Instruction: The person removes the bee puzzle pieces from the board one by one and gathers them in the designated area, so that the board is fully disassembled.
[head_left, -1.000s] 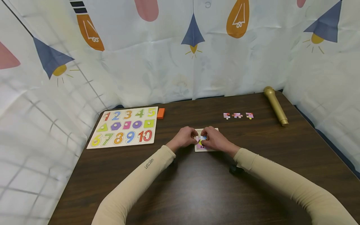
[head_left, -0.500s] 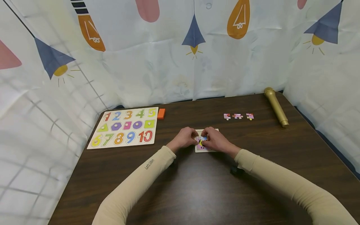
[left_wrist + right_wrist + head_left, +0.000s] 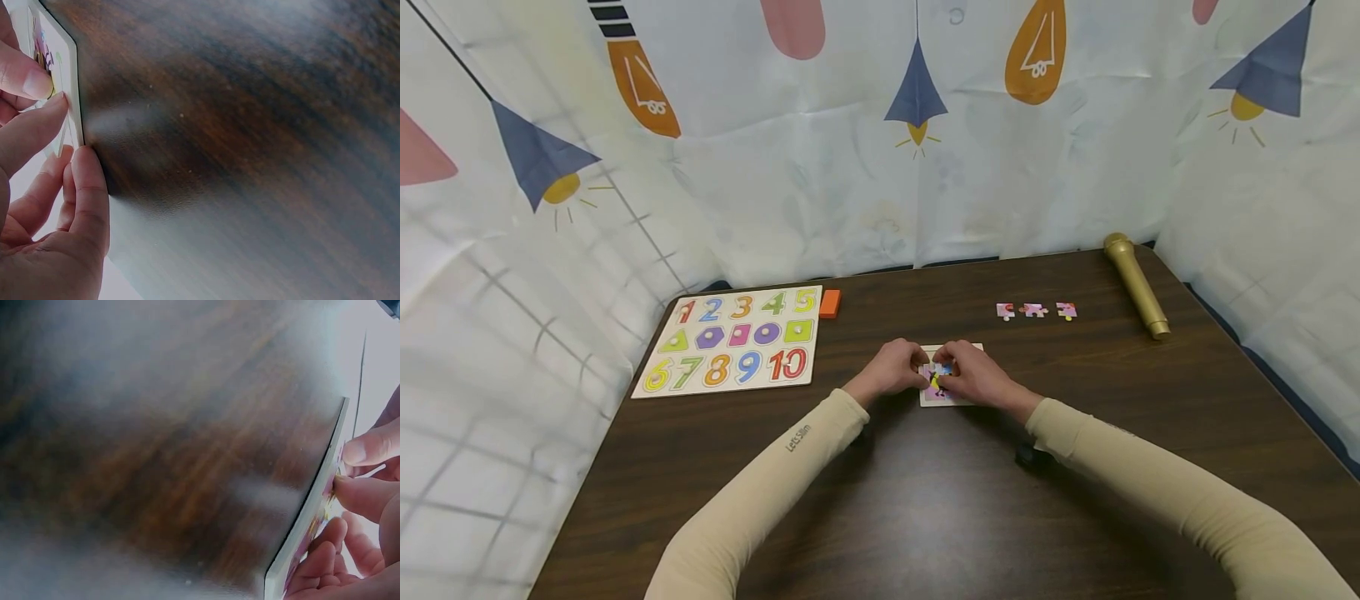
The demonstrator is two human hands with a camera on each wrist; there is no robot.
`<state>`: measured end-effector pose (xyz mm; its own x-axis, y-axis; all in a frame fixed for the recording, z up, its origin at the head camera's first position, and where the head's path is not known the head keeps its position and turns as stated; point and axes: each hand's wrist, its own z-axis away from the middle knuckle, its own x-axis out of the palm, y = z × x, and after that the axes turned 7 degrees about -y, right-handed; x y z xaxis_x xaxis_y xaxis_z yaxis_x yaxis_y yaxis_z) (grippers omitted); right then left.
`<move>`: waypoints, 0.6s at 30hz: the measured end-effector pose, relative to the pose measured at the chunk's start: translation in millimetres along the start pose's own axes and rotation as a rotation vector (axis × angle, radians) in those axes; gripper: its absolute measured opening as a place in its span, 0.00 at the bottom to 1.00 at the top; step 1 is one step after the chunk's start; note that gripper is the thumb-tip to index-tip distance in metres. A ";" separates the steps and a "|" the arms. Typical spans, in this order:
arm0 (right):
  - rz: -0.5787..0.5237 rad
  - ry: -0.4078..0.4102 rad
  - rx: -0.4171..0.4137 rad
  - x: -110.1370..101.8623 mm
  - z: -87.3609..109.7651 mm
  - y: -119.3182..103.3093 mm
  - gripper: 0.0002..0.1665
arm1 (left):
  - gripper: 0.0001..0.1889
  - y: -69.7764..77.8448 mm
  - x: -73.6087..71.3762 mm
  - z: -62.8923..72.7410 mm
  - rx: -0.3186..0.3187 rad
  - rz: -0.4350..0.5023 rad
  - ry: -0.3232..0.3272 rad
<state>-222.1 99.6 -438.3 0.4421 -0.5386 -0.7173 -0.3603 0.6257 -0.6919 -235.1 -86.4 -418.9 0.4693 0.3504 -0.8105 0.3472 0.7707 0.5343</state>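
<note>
left hand (image 3: 891, 367), fingers bent, grips the square cream wooden frame (image 3: 936, 404) at nine o'clock, probably steadying it; right hand (image 3: 977, 372), fingers curled, pinches multicoloured jigsaw pieces (image 3: 936, 387).

Head view vs. earlier frames | right hand (image 3: 976, 373): fingertips shifted very slightly toward the left edge of the jigsaw tray (image 3: 934, 403) | gap to left hand (image 3: 891, 367): marginally narrower | jigsaw piece (image 3: 942, 368) between fingertips: slightly moved, seating too small to tell
</note>
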 end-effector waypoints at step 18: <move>-0.031 -0.050 0.035 -5.8 -3.3 1.1 0.08 | 0.15 -1.0 0.1 -0.1 0.004 0.001 0.004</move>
<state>-227.7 101.5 -435.2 0.4934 -0.5296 -0.6900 -0.3176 0.6288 -0.7098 -235.5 -87.1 -419.5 0.4662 0.3540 -0.8108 0.3497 0.7681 0.5364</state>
